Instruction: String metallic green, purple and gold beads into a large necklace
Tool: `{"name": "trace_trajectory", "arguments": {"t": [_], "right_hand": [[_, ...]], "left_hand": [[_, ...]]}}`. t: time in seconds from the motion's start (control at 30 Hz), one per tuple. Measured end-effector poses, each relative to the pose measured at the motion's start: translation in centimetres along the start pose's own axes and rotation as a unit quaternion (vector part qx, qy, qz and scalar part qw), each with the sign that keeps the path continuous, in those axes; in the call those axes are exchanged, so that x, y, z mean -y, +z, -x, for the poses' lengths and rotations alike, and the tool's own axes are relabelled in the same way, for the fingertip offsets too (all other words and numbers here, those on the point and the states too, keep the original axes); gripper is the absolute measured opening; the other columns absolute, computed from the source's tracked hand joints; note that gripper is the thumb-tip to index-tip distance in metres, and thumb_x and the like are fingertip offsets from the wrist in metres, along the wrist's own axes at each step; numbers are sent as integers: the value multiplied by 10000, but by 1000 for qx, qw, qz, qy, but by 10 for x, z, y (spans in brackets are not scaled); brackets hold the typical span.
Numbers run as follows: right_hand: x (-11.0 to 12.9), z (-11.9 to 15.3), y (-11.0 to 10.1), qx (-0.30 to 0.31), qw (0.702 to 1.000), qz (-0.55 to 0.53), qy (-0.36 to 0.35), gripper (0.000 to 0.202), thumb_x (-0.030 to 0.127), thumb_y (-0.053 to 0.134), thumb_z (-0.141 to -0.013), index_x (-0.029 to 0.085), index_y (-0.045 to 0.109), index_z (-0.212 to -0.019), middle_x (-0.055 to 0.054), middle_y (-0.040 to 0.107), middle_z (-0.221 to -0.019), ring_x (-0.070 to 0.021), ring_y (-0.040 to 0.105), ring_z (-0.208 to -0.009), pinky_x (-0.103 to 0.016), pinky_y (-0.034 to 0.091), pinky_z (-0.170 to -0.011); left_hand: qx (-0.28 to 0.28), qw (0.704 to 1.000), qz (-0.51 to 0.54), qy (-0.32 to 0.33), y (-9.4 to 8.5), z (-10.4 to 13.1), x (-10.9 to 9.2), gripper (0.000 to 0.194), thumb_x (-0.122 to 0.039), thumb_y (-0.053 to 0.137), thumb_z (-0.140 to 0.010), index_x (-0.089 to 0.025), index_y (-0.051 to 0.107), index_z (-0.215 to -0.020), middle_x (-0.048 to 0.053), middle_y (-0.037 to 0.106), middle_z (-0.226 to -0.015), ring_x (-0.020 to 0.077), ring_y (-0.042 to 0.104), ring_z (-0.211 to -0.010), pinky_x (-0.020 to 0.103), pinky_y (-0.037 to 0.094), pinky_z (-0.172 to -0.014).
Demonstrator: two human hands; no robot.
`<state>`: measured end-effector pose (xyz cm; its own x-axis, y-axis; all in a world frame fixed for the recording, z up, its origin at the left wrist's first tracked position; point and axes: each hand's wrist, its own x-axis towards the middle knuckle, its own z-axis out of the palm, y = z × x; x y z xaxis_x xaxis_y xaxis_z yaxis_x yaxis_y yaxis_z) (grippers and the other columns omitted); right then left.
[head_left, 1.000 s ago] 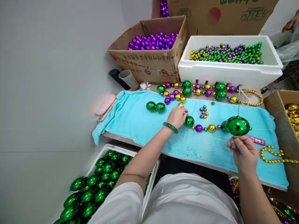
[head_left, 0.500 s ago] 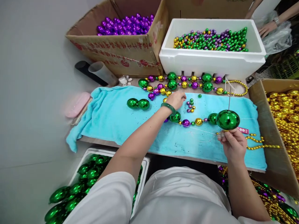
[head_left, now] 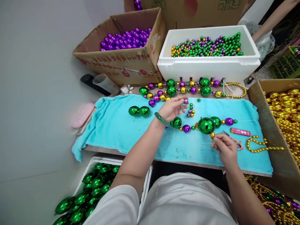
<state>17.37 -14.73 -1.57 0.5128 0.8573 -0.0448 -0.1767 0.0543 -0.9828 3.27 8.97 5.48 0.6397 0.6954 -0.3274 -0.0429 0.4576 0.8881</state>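
Observation:
My left hand (head_left: 172,108), with a green bangle (head_left: 161,119) on its wrist, is turned partly palm up above the towel, with a small purple bead (head_left: 186,101) at its pinched fingertips. Just right of it lie several small loose beads (head_left: 191,113). My right hand (head_left: 225,147) pinches a small gold bead (head_left: 212,135) just below a large green bead (head_left: 206,125). Behind that bead a strand with a purple bead (head_left: 229,121) rests on the turquoise towel (head_left: 112,125). Scissors (head_left: 239,144) lie partly behind my right hand.
Two joined green beads (head_left: 144,111) lie at left. A finished-looking strand (head_left: 193,90) runs along the back. Behind stand a carton (head_left: 117,67) and a white foam box (head_left: 208,67); a gold-bead carton (head_left: 269,125) is at right. A person's arm (head_left: 272,22) shows top right.
My left hand has turned over and now has a small purple bead at its fingertips. My right hand has moved left with the large green bead, uncovering the scissors and part of the strand.

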Motion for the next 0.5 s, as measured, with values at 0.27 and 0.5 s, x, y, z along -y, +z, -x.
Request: {"name": "trace_trajectory", "arguments": {"t": [0.27,0.5], "right_hand": [[6,3,15,12,1000,19,15,92,256,641,-819,183,658,-765,47,504,-507,-89,485,-479,-219,369,-475],[9,7,23,18,999,27,11,109,264,640,-814,177,656,-749,42,516,-512,-86,479,-476,-211,360,-467]], "left_hand": [[16,982,189,9,0,45,-1,182,-140,533,-871,-147,645,-1014,37,670,-830,112,654,-730,216,507,-644],[25,968,251,0,-3,55,3,187,-169,491,-902,-142,653,-991,35,659,-781,112,649,-706,223,507,-642]]}}
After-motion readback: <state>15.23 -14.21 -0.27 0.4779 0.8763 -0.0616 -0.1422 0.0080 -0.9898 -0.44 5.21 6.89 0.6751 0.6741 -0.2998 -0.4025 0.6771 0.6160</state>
